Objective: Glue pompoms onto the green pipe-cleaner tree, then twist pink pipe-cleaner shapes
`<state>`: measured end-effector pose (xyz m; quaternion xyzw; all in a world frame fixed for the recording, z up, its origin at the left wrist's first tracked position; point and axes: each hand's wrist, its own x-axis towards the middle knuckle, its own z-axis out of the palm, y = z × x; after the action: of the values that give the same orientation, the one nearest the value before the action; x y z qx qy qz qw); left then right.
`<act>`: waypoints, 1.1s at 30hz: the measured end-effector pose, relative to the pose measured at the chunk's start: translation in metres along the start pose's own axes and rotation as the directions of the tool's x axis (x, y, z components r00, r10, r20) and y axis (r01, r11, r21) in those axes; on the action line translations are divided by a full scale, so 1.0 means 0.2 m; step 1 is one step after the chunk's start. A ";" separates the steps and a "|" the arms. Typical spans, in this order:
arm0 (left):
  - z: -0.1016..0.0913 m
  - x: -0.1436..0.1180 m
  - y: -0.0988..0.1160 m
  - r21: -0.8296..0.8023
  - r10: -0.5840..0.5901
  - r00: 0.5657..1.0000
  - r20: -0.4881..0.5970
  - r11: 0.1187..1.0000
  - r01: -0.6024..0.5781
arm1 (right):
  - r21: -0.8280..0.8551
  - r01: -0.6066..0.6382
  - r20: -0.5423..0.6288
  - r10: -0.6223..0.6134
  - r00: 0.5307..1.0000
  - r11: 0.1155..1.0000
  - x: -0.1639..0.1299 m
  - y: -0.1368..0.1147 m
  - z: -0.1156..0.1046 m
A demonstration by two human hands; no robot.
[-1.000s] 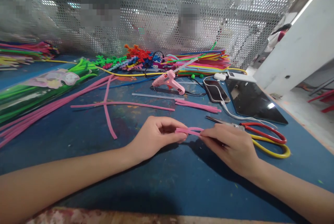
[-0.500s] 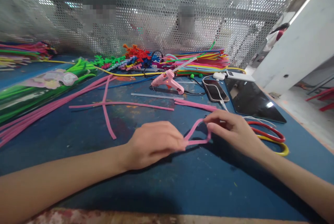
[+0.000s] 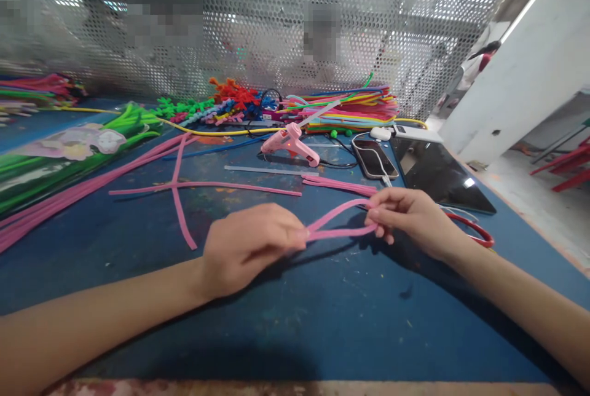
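Observation:
A pink pipe cleaner point(image 3: 341, 233) is bent into a long narrow loop just above the blue table. My left hand point(image 3: 253, 248) pinches its left end, where the two strands come together. At the loop's right end, my right hand point(image 3: 405, 217) is closed on the bend between thumb and fingers. Beyond my left hand lie crossed pink pipe cleaners point(image 3: 207, 185) on the tabletop. A short bundle of pink pipe cleaners point(image 3: 338, 184) rests just past the loop.
A pink glue gun point(image 3: 290, 145) stands behind a clear glue stick point(image 3: 267, 170). To the right are a phone point(image 3: 375, 159), a dark tablet point(image 3: 440, 174) and a red ring point(image 3: 479, 237). Bagged green pipe cleaners point(image 3: 83, 144) lie left; colourful bundles point(image 3: 350, 110) line the perforated metal screen point(image 3: 258, 27).
My right hand has closed on the loop's far bend, and the loop is now stretched longer and narrower. My left hand has shifted left. The view has moved slightly.

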<state>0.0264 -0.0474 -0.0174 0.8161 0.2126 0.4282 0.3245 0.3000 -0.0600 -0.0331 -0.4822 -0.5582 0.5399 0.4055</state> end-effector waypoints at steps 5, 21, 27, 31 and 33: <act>0.04 0.08 -0.13 -0.401 -0.458 0.846 -0.274 0.854 0.332 | 0.083 0.119 -0.173 -0.103 0.980 0.989 0.01 0.01 -0.01; 0.03 0.11 -0.17 -0.706 -0.659 0.736 -0.153 0.594 0.385 | -0.445 0.340 0.021 -0.370 0.929 0.828 -0.02 0.01 0.00; 0.04 0.11 -0.17 -0.702 -0.673 0.723 -0.153 0.589 0.400 | -0.438 0.242 -0.025 -0.281 0.959 0.866 -0.03 0.00 0.03; 0.03 0.12 -0.17 -0.693 -0.671 0.721 -0.170 0.602 0.397 | -0.257 0.121 -0.064 -0.141 0.988 0.959 -0.03 0.01 0.03; 0.03 0.12 -0.17 -0.688 -0.671 0.722 -0.170 0.605 0.400 | -0.140 0.067 -0.016 -0.070 0.997 0.988 -0.02 0.02 0.03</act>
<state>0.0420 -0.0109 -0.0316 0.4507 0.3673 0.5135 0.6311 0.2951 -0.0654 -0.0372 -0.4954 -0.6065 0.4802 0.3951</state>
